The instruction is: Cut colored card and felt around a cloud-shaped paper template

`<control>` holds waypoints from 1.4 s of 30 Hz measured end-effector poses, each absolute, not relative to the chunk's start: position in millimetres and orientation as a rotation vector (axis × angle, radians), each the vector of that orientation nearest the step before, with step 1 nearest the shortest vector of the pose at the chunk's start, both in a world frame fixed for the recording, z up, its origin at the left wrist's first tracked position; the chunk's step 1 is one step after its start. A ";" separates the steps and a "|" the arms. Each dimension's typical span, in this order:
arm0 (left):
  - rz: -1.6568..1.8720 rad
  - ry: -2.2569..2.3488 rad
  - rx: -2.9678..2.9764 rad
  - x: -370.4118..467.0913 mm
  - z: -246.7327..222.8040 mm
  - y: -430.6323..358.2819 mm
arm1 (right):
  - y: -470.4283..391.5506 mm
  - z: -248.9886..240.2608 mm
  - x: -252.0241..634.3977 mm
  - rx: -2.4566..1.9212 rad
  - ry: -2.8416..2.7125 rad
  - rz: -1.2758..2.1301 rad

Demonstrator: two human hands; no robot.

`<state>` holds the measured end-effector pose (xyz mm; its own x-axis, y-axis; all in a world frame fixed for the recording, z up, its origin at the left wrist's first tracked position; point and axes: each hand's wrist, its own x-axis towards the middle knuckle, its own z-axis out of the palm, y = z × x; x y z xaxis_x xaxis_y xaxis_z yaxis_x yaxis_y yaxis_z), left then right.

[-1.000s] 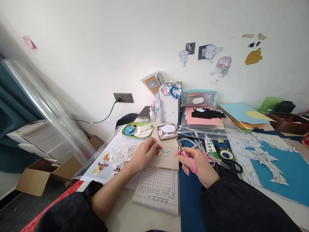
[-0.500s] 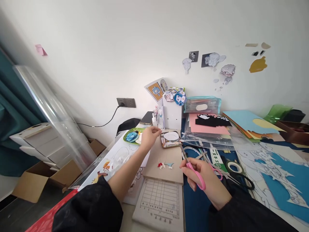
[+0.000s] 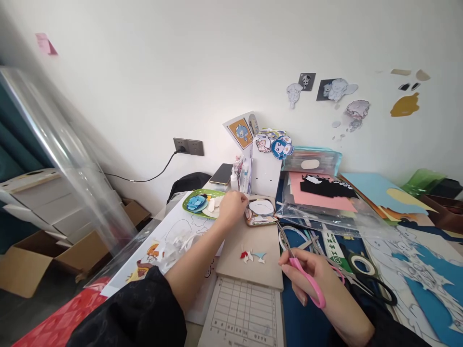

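My right hand holds pink-handled scissors, their blades pointing up and away toward a small rectangular tin. A white paper oval lies on the tin. Just left of it, my left hand is closed in a pinch; whatever its fingertips may hold is hidden. Beside that hand, a green tray carries blue and white paper cutouts. Small red, white and blue paper scraps rest on the beige board between my arms.
Below the board lies a printed form pad. White paper scraps cover the drawing sheet at left. Black-handled scissors and a tape roll lie right of my right hand. A white file holder stands behind the tin.
The view has turned slightly left, so most of the table appears further right. My left hand's fingers look more curled beside the tin. The pink scissors stay in my right hand.
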<state>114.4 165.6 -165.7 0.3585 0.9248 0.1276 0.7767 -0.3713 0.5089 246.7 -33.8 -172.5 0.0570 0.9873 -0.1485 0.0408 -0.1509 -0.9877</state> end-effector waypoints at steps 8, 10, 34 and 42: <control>0.731 1.465 2.298 113.2 -154.0 158.6 | -34.1 -167.3 249.6 -1.559 -1.087 1.116; 0.809 1.423 2.288 110.7 -141.6 155.0 | -35.9 -163.9 255.1 -1.533 -1.110 1.092; 1.382 0.716 2.197 88.4 -29.5 41.9 | -47.1 -167.4 255.7 -2.210 -1.527 0.272; 1.334 0.839 2.197 78.7 -20.1 35.6 | -86.6 -158.2 271.1 -2.199 -1.515 0.199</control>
<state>78.7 35.6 -20.1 0.3526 0.6896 0.6326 0.2715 -0.7223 0.6360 271.1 -86.6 -158.2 0.3833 0.9134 0.1372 0.8469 -0.2883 -0.4468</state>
